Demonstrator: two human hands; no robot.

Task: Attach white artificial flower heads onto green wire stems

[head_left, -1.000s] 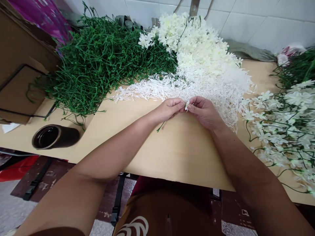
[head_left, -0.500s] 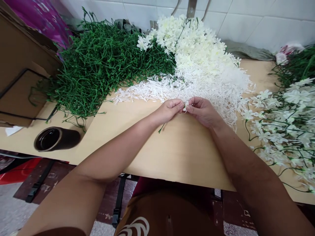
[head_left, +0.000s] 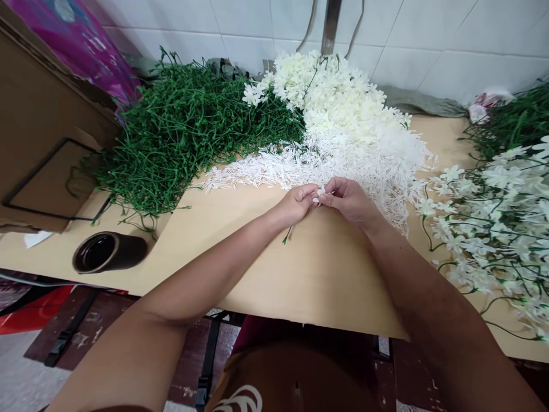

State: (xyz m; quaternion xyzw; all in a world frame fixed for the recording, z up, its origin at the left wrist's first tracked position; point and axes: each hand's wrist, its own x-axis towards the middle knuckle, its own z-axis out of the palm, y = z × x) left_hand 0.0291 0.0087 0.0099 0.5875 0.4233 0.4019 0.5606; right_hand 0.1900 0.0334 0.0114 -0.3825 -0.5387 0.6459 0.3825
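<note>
My left hand (head_left: pixel 297 204) is closed in a pinch on a green artificial stem (head_left: pixel 287 234), whose lower end pokes out beneath it. Between my two hands shows a small white artificial flower (head_left: pixel 321 193). My right hand (head_left: pixel 345 197) pinches that flower at its petals, and the fingertips of both hands nearly meet. Just beyond them spreads a heap of thin white stamen pieces (head_left: pixel 266 167). Behind it rises a pile of loose white flower heads (head_left: pixel 343 94). Green stems (head_left: pixel 193 120) lie in a big tangle to the left.
White flowers on stems (head_left: pixel 489 223) cover the right side of the table (head_left: pixel 274 274). More green stems (head_left: pixel 510 123) lie behind them. At left are a dark cylindrical cup (head_left: pixel 109 252) and a cardboard box (head_left: pixel 47 126). A tiled wall (head_left: pixel 412 34) closes off the back.
The camera view has tilted slightly, so the scene sits lower. My right fingers have shifted on the white flower, and its petals show more clearly between my hands.
</note>
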